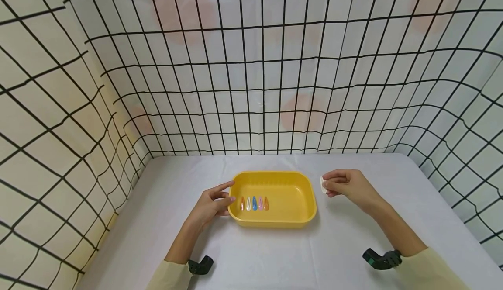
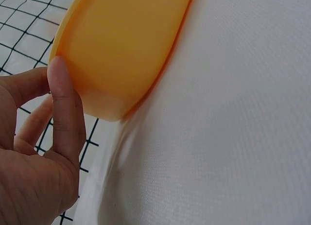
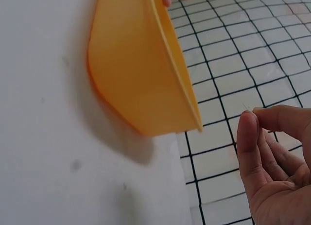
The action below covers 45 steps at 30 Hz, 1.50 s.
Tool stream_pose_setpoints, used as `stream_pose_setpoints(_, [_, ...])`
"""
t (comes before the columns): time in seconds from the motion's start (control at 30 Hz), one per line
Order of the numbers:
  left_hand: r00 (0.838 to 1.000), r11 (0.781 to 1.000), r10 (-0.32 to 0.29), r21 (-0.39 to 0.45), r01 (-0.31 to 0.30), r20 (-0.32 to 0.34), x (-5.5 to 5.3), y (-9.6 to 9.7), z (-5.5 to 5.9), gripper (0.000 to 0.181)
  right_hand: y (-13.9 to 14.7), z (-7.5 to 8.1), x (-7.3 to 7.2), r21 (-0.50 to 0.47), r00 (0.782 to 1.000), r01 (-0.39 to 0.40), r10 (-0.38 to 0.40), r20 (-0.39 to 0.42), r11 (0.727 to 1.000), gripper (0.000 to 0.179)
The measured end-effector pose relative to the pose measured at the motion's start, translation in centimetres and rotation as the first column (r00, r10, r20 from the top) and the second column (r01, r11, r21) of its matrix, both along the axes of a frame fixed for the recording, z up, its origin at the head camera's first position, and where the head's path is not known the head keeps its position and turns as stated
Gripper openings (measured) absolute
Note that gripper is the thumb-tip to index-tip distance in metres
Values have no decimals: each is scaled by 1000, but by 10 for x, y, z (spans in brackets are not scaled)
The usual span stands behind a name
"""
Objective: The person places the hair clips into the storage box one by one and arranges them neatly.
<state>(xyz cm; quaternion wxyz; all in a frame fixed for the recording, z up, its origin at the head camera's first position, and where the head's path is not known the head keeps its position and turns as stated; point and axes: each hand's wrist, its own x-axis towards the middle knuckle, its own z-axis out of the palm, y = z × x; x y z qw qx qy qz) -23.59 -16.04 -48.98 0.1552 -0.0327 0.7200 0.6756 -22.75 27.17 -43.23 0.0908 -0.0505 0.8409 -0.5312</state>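
In the head view, a yellow plastic tray (image 1: 291,198) sits on the white-covered table. Several snap hair clips (image 1: 254,203), orange, white, blue and pink, lie in a row in its left half. My left hand (image 1: 210,205) holds the tray's left rim, the thumb at the edge; in the left wrist view the fingertips (image 2: 59,72) meet the rim. Just right of the tray, my right hand (image 1: 351,187) pinches a small flat white piece (image 1: 323,185) between thumb and fingers. Its kind cannot be made out, and the fingers hide most of it in the right wrist view.
A black wire grid (image 1: 263,76) backed with white cloth rises behind the table and along both sides. The white tablecloth (image 1: 275,255) spreads around the tray. Dark wrist-worn devices (image 1: 383,259) sit at both sleeves.
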Motion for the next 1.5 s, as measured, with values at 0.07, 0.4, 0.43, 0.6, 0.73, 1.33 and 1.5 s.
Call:
stream_pose_setpoints(0.07, [1000, 1000, 3, 1, -3, 0, 0, 0, 0, 57, -8, 3, -2, -16, 1000, -10, 10, -1, 1000, 46])
stream_pose_setpoints(0.4, [1000, 1000, 4, -1, -4, 5, 1, -1, 1, 56, -51, 6, -13, -93, 999, -34, 36, 15, 995, 39])
stream_pose_setpoints(0.43, [1000, 1000, 1, 1, -1, 2, 1, -1, 1, 57, -55, 5, -14, -101, 999, -41, 43, 18, 994, 39])
stream_pose_setpoints(0.6, [1000, 1000, -17, 12, 17, -8, 1, -1, 0, 57, -76, -1, -18, -144, 997, -59, 64, 37, 988, 37])
stream_pose_setpoints(0.73, [1000, 1000, -18, 18, 18, -7, 1, -1, 0, 58, -93, -6, -19, -158, 996, -55, 64, 54, 986, 34])
stream_pose_setpoints(1.33, [1000, 1000, 4, 2, -4, -5, 0, 1, -1, 57, -141, -45, -27, -48, 982, 3, 6, 189, 999, 14])
stream_pose_setpoints(1.5, [1000, 1000, 1, 2, -1, -3, 0, 1, 0, 58, -147, -44, -26, 1, 976, 10, -10, 215, 1000, 14])
